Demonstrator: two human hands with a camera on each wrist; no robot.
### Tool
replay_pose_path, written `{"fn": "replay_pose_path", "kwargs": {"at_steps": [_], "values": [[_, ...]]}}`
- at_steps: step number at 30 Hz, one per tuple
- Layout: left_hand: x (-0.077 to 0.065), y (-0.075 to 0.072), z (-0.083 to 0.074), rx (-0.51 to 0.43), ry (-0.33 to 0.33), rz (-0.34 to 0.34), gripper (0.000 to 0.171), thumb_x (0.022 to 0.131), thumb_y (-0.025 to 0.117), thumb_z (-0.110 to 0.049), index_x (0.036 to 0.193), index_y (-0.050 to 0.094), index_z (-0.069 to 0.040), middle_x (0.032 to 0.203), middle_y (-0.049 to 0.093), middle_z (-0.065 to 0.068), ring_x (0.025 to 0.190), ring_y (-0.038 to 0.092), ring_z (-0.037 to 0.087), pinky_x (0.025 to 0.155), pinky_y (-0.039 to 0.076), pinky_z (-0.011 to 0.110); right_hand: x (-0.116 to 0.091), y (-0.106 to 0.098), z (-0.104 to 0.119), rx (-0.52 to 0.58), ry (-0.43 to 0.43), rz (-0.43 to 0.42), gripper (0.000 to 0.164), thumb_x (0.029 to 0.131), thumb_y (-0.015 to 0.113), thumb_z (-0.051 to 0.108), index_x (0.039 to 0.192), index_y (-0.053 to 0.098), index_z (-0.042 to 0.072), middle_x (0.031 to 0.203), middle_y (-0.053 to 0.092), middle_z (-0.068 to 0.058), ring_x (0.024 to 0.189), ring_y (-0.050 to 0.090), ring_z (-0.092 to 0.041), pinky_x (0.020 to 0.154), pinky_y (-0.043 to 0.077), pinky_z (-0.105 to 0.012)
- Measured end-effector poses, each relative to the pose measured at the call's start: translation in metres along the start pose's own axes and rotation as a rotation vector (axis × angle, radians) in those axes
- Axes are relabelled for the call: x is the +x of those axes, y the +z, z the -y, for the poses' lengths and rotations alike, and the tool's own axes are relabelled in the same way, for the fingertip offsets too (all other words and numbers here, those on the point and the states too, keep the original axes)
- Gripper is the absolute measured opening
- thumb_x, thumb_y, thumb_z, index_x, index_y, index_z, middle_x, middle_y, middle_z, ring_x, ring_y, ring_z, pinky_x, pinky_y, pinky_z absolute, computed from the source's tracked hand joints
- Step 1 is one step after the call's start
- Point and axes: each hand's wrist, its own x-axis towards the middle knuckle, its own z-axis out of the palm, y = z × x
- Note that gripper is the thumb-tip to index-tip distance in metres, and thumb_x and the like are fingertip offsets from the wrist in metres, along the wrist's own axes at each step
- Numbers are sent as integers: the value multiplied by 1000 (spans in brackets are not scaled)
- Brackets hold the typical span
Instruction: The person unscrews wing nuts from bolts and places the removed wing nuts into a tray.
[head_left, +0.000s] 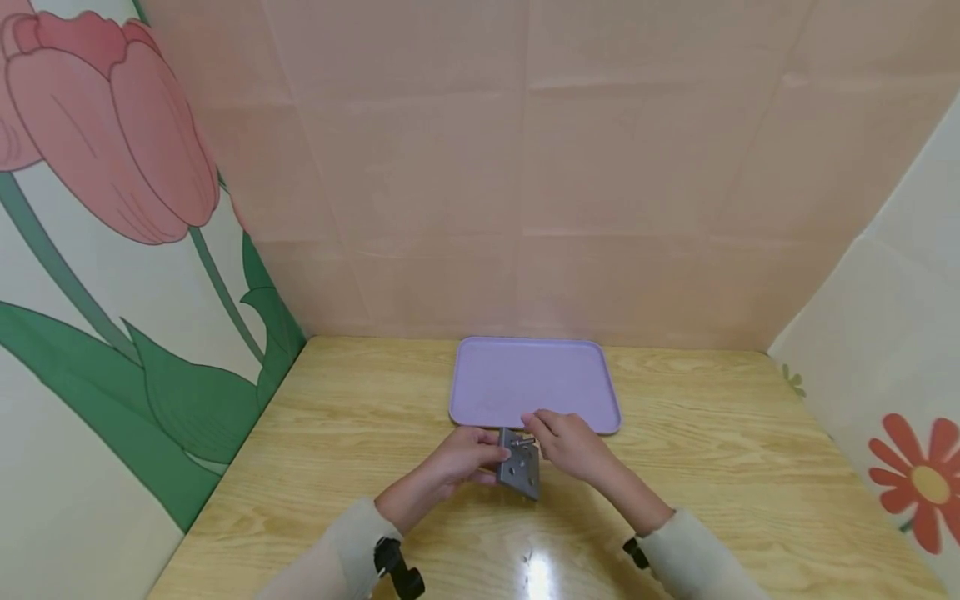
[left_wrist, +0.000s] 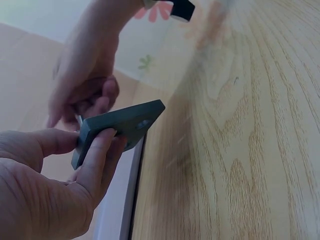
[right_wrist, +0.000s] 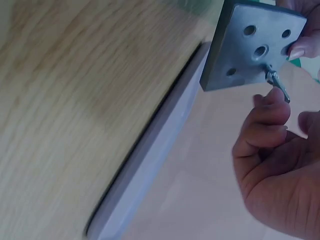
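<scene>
Left hand (left_wrist: 57, 182), nearest its wrist camera, pinches the holed grey plate (right_wrist: 243, 50) above the table (head_left: 300, 467), near the tray (head_left: 534, 383) — likely stiff, weighty, smooth, best held by its edges. Right hand's (head_left: 570, 442) fingers curl against a small metal fitting (right_wrist: 278, 84) — pinching or merely touching, I cannot tell.
</scene>
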Motion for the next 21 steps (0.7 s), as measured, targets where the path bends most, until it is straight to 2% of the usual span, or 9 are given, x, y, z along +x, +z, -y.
{"fn": "replay_pose_path", "kwargs": {"at_steps": [4, 8, 21], "values": [[0, 0, -1, 6, 0, -2, 25, 94, 68, -5, 113, 67, 10, 101, 75, 16, 88, 73, 22, 65, 61, 29, 1, 3, 2, 100, 216, 71, 57, 108, 37, 50, 87, 69, 8, 59, 62, -6, 50, 51, -14, 50, 43, -29], [-1, 0, -1, 13, 3, 8, 24, 94, 67, -6, 113, 68, 9, 102, 75, 16, 89, 73, 22, 65, 61, 29, 1, 6, 3, 174, 324, 124, 62, 106, 39, 54, 79, 68, 6, 57, 61, -8, 44, 48, -15, 45, 39, -27], [-2, 1, -2, 5, 1, 22, 25, 94, 67, -6, 113, 68, 9, 104, 75, 18, 91, 73, 23, 68, 62, 30, 2, 7, 5, 146, 307, 166, 48, 106, 48, 46, 85, 71, 9, 56, 58, -4, 44, 46, -14, 46, 36, -25]]}}
